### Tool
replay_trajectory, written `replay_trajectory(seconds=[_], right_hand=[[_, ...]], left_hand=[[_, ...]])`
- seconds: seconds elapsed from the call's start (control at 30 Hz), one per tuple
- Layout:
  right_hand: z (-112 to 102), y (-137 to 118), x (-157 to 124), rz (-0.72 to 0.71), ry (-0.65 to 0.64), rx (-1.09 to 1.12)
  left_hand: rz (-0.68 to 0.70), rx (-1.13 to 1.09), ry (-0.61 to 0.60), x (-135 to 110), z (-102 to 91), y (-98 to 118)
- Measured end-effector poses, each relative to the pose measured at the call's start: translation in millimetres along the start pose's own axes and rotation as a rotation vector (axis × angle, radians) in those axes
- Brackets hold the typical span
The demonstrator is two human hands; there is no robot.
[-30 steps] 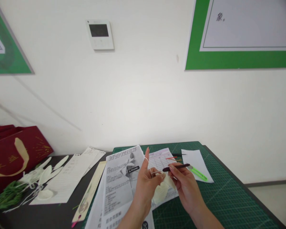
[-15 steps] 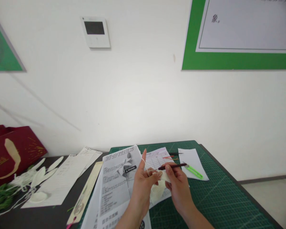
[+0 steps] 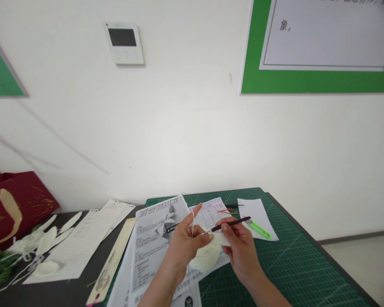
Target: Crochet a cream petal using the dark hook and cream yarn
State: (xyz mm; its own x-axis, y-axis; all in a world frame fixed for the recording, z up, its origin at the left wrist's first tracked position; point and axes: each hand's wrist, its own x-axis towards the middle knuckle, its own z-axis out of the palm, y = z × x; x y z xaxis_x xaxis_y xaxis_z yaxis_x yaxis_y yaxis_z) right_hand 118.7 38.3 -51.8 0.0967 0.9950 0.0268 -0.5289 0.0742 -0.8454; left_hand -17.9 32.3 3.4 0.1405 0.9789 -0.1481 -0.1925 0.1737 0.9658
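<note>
While the right hand (image 3: 238, 241) grips the dark handle of a hook (image 3: 233, 223) like a pencil, the left hand (image 3: 187, 238) seems to pinch the end of a small white knitted piece (image 3: 223, 238) between thumb and finger. That piece sits between the two hands, up over the worktop (image 3: 110, 238), and the right fingers seem to touch it too. White yarn (image 3: 192, 222) goes around the left pointing finger, which sticks up. The thin metal end of the hook is right by the left thumb, but the stitch there is too small to see.

To do this bit well, I think the yarn should be snug on that finger, not tight, so it can slide. Pinch close to the stitch. Turn the hook a little so it catches all of the yarn and doesn't split it, then pull gently. The pale bundle (image 3: 206, 258) just under the hands should have room, so nothing snags.
</note>
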Motion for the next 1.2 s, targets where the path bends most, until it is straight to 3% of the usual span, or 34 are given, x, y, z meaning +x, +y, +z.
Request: replay_trajectory(seconds=[0.57, 1.1, 1.2], right_hand=[[1.9, 0.0, -0.7, -0.036, 0.037, 0.030], [1.2, -4.1, -2.2, 0.083, 0.070, -0.001], [0.1, -8.3, -1.4, 0.085, 0.016, 0.081]], left_hand=[[0.049, -0.112, 0.055, 1.6, 12.3, -18.1], [0.035, -0.176, 0.059, 0.0, 10.3, -15.4], [0.016, -0.173, 0.035, 0.3, 11.1, -19.2]])
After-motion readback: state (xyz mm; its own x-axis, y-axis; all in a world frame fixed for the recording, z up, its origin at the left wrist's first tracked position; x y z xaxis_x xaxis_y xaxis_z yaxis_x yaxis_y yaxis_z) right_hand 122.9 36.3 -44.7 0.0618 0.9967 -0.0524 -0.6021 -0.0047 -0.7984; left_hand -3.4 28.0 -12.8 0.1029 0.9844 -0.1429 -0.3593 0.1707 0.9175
